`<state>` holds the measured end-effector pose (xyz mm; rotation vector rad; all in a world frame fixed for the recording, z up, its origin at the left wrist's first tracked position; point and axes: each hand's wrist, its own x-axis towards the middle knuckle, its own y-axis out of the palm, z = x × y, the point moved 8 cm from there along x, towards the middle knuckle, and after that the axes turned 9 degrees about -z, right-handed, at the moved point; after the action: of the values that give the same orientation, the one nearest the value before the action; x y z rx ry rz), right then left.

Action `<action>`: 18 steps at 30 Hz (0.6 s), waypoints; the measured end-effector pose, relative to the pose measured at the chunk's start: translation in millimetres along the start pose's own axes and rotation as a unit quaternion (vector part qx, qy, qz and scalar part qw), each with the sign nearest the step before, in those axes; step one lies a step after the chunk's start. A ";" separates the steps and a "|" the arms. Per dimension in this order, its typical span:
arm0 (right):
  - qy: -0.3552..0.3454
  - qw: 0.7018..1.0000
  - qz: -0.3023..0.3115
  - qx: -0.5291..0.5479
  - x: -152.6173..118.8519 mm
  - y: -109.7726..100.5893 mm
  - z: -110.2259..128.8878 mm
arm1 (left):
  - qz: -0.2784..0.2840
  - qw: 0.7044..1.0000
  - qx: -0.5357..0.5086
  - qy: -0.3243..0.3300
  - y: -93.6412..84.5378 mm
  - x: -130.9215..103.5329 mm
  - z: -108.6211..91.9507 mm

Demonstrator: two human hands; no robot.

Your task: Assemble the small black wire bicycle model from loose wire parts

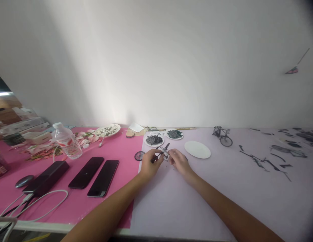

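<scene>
Between my two hands is a small model bicycle frame [165, 153], dark with silvery parts, held just over the pale table. My left hand [149, 163] pinches its dark left end between thumb and fingers. The fingertips of my right hand [180, 162] are closed at its right side, partly hiding it. Left of my left hand lies a loose spoked model wheel [139, 155]. Behind my hands, a white plate of dark wheels and parts [154, 139] sits beside a second plate of dark parts [174, 134]. A bare white plate [197, 149] is right of my right hand.
An assembled model bicycle [222, 135] stands at the back right. Dark loose parts [268, 164] are spread farther right. On the pink left side are two phones [103, 178], a black power brick [46, 178] with cables, a water bottle [67, 141] and petal-like pieces [49, 150].
</scene>
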<state>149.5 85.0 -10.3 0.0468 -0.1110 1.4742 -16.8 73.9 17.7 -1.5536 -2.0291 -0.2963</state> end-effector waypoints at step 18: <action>-0.017 1.000 -0.004 -0.007 1.4 -1.3 0.3 | 0.021 0.999 0.024 0.042 5.0 -3.3 -7.9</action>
<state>151.0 86.3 -9.8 0.0601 -0.1483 1.4653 -9.2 68.8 21.6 -1.5278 -1.9219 -0.2903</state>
